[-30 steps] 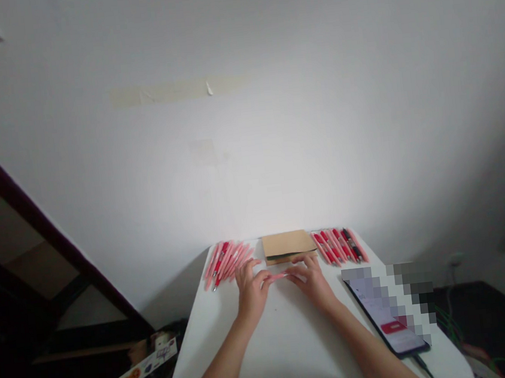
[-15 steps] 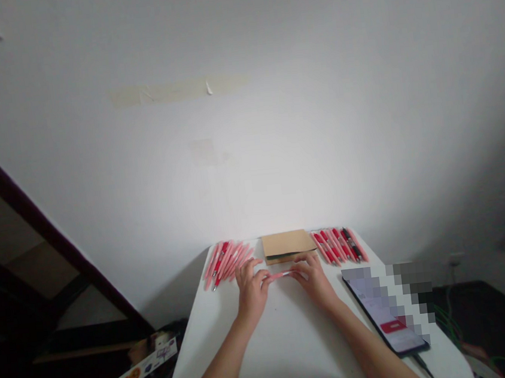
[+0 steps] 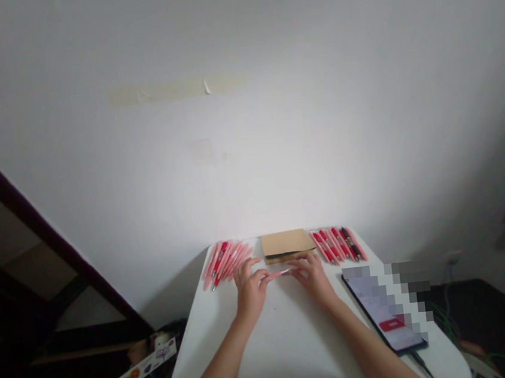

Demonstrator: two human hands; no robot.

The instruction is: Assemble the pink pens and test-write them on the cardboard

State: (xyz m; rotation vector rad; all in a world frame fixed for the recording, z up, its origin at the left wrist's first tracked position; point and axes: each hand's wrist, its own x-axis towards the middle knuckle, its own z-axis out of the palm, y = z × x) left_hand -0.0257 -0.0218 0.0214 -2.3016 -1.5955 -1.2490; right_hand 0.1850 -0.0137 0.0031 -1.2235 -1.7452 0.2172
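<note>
Left hand [image 3: 248, 290] and right hand [image 3: 312, 276] each pinch one end of a pink pen [image 3: 280, 273]: long axis left-right, level, just above the white desk [image 3: 291, 341] near its far edge. Pen rows flank a cardboard box [image 3: 286, 244]; phone [image 3: 385, 313] at right edge; white wall behind.

White bench [image 3: 291, 341] against a pale wall [image 3: 272, 121]. At its far edge, a flat brown cardboard packet [image 3: 286, 244], flanked by a fan of pink and red pens on the left [image 3: 224, 261] and a row of red pens on the right [image 3: 339, 244]. Near the right edge, a phone [image 3: 385, 316], screen lit. On the wall, a strip of tape [image 3: 179, 89].
</note>
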